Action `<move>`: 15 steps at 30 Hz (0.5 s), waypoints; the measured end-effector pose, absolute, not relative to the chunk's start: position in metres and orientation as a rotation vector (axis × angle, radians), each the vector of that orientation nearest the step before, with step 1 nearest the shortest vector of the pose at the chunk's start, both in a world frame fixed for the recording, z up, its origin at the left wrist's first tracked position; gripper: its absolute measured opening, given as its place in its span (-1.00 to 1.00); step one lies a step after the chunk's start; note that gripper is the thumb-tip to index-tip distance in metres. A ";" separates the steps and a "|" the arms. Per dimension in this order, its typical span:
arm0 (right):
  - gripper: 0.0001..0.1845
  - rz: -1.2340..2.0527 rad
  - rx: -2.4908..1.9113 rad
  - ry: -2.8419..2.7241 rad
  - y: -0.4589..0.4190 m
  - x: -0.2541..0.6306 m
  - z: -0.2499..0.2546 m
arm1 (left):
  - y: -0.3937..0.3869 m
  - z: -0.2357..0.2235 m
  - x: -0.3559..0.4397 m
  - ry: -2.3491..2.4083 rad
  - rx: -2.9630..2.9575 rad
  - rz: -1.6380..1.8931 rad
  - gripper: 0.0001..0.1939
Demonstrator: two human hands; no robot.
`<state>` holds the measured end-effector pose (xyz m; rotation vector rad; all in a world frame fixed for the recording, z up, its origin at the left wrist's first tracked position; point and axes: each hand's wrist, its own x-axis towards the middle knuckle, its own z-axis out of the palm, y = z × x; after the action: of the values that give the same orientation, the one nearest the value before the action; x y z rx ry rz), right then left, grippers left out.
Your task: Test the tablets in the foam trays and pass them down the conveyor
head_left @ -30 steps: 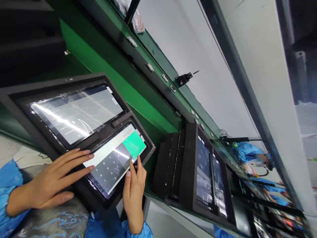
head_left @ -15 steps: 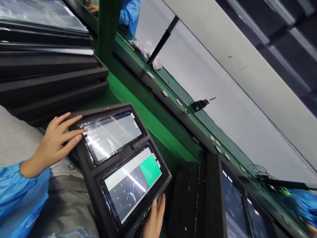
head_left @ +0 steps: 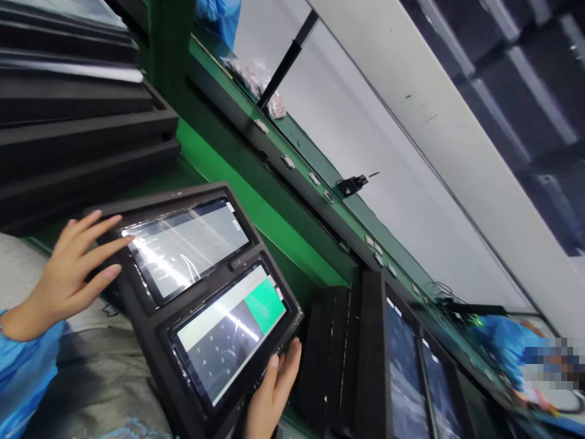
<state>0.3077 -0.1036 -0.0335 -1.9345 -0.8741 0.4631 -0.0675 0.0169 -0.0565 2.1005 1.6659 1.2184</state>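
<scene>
A black foam tray (head_left: 158,320) lies at a slant before me, over my lap and the green table, with two tablets in its slots. On the lower tablet (head_left: 217,347) a number keypad and a green block show on the lit screen. Light glares off the pale screen of the upper tablet (head_left: 192,247). My left hand (head_left: 77,274) has its fingers spread, the index fingertip at the upper tablet's left edge; whether it touches the glass I cannot tell. My right hand (head_left: 274,390) holds the tray's lower right edge, some fingers hidden behind the thumb.
Stacked black foam trays (head_left: 82,134) stand at the left, and another tray (head_left: 372,341) with screens sits at the right. Small parts (head_left: 287,161) line the green ledge beside a black plug (head_left: 351,185). Co-workers' blue sleeves (head_left: 498,341) appear at the right and top.
The view has shifted, so everything appears farther left and slightly higher. My left hand has drawn back slightly from the upper tablet's screen. The lower tablet's keypad screen looks the same.
</scene>
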 end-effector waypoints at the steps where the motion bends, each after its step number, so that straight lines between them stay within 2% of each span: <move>1: -0.22 0.439 -1.920 -0.920 -0.103 0.305 -0.031 | 0.016 -0.055 -0.068 1.684 2.075 1.224 -0.42; 11: -0.62 0.305 -1.854 -1.453 -0.093 0.300 -0.012 | 0.015 -0.050 -0.066 1.820 1.959 1.204 -0.48; 15: -0.63 0.369 -1.746 -1.908 -0.095 0.290 -0.001 | 0.022 -0.051 -0.069 1.853 1.900 1.171 -0.42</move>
<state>0.2902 -0.0946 -0.0008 -1.7461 -1.9079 0.3685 -0.0686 0.0220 -0.0512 1.9002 1.8533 1.1709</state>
